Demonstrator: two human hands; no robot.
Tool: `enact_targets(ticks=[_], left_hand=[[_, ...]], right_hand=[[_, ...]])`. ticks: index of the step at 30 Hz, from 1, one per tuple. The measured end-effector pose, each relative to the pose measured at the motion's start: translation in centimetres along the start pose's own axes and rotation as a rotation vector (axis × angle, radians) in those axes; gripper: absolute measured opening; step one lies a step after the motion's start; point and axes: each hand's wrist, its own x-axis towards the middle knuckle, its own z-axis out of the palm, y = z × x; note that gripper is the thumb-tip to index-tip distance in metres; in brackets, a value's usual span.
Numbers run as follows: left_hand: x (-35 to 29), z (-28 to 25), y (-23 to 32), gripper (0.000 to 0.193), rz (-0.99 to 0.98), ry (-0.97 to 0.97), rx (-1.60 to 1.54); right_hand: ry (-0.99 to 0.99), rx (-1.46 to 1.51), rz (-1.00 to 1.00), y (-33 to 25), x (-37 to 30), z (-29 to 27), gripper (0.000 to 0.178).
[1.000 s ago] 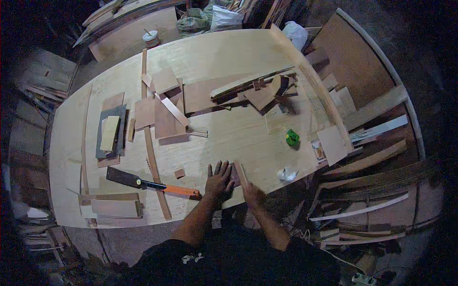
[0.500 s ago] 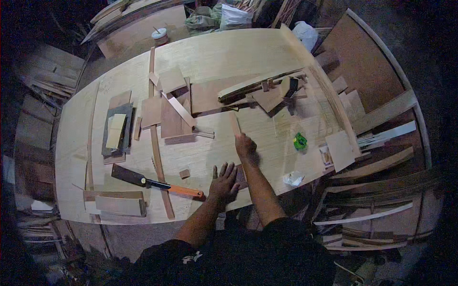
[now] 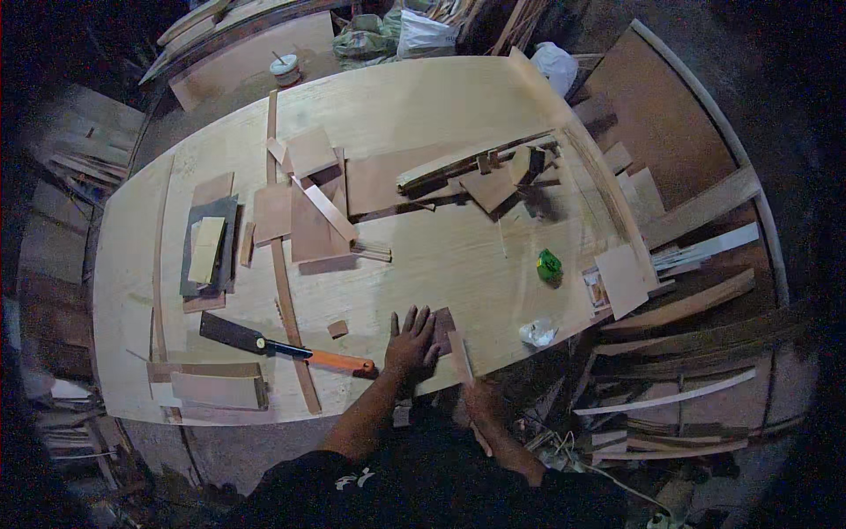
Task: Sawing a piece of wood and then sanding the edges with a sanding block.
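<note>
My left hand lies flat near the front edge of the pale wooden tabletop, fingers spread. It presses on a small dark brown wood piece, which shows beside the fingertips and is partly hidden. My right hand is closed around a narrow, flat wooden strip, just off the front edge. The strip's far end points away from me, beside the brown piece; whether they touch I cannot tell. Left of my left hand rests a handsaw with a dark blade and orange handle. A small wood block lies behind the saw's handle.
Stacked boards sit at the left, and loose wood pieces lie mid-table. Farther right are long offcuts, a green crumpled item and clear crumpled plastic. Lumber leans beyond the right edge.
My right hand has drawn the wooden strip back toward me, from over the tabletop to past its front edge. My left hand stays on the brown piece. The view has shifted slightly.
</note>
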Motion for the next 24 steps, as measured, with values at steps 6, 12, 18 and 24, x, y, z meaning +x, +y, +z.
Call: enact_targets(ticks=[6, 12, 18, 24], left_hand=[[-1.2, -0.4, -1.1, 0.065, -0.023, 0.009, 0.018], [-0.3, -0.1, -0.3, 0.065, 0.012, 0.012, 0.032], [-0.7, 0.3, -0.9, 0.066, -0.016, 0.03, 0.014], [-1.5, -1.1, -0.7, 0.067, -0.03, 0.033, 0.036]], right_hand=[[-0.468, 0.717, 0.626, 2.9, 18.4, -3.0, 0.036], [-0.202, 0.61, 0.663, 6.6, 35.5, 1.9, 0.04], [-0.298, 0.663, 0.688, 3.9, 30.8, 0.2, 0.037], [-0.332, 0.621, 0.655, -1.2, 9.9, -4.7, 0.034]])
